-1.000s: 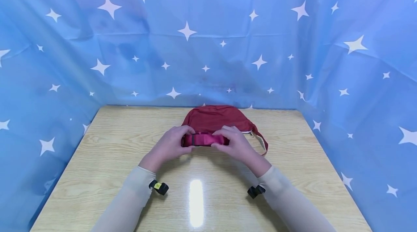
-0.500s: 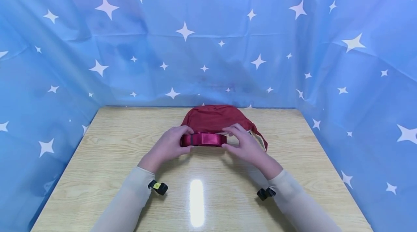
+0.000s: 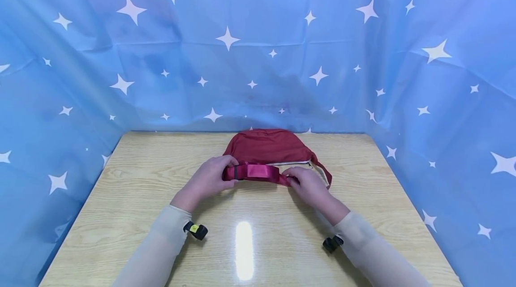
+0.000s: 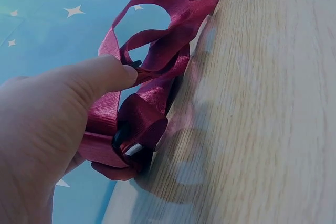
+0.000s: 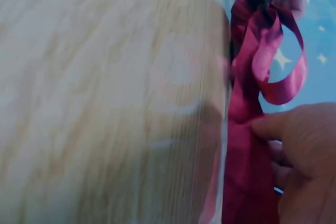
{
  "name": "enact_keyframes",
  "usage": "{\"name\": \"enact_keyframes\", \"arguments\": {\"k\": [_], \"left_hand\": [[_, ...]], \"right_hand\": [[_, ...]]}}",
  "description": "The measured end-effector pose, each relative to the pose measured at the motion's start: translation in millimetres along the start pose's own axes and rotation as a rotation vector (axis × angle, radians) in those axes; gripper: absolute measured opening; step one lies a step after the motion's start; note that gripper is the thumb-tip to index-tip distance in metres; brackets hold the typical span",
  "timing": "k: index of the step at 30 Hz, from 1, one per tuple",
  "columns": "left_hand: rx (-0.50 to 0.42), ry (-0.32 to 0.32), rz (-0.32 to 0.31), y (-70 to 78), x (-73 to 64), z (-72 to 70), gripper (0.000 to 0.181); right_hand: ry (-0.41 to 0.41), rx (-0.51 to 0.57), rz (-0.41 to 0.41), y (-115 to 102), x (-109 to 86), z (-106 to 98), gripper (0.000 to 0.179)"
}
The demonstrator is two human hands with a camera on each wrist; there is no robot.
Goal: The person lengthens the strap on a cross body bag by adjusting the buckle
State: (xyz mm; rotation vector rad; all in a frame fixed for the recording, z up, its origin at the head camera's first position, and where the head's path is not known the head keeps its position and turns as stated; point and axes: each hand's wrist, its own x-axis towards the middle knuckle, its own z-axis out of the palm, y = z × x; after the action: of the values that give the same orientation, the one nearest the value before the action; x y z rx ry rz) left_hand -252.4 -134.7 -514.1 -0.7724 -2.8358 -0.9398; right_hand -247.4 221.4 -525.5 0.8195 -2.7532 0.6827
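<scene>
A dark red waist bag (image 3: 264,146) lies at the back of the table, its zipper edge toward me. In front of it, its shiny magenta strap (image 3: 262,171) is gathered in loose loops. My left hand (image 3: 207,177) pinches the left end of these loops beside a black strap slider (image 3: 236,172); in the left wrist view the thumb presses on the folded webbing. To the right, my right hand (image 3: 308,184) pinches a length of strap running out of the loops. The right wrist view shows that flat length of strap (image 5: 247,156) passing under the thumb.
The light wood-grain table (image 3: 141,188) reaches back to a blue star-printed curtain (image 3: 250,63), which also hangs at both sides. A bag-end strap (image 3: 324,173) curls beyond my right hand. Light glares off the tabletop near the front.
My right hand has let go of the strap bundle, moved right with spread fingers, and taken hold of the strap length there. My left hand keeps its grip in place.
</scene>
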Motion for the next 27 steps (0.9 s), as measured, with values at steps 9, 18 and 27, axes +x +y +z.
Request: {"name": "enact_keyframes", "arguments": {"k": [9, 18, 27], "left_hand": [[0.022, 0.002, 0.001, -6.3, -1.9, -1.4, 0.05], [0.015, 0.0, 0.01, -5.6, -1.6, -2.1, 0.049], [0.02, 0.0, 0.011, -4.3, -0.6, 0.9, 0.05]], "right_hand": [[-0.039, -0.044, 0.06, 14.8, -1.6, -12.3, 0.026], [0.009, -0.152, 0.026, 31.2, -5.8, -8.8, 0.016], [-0.099, 0.056, -0.068, 5.9, 9.9, 10.6, 0.037]]}}
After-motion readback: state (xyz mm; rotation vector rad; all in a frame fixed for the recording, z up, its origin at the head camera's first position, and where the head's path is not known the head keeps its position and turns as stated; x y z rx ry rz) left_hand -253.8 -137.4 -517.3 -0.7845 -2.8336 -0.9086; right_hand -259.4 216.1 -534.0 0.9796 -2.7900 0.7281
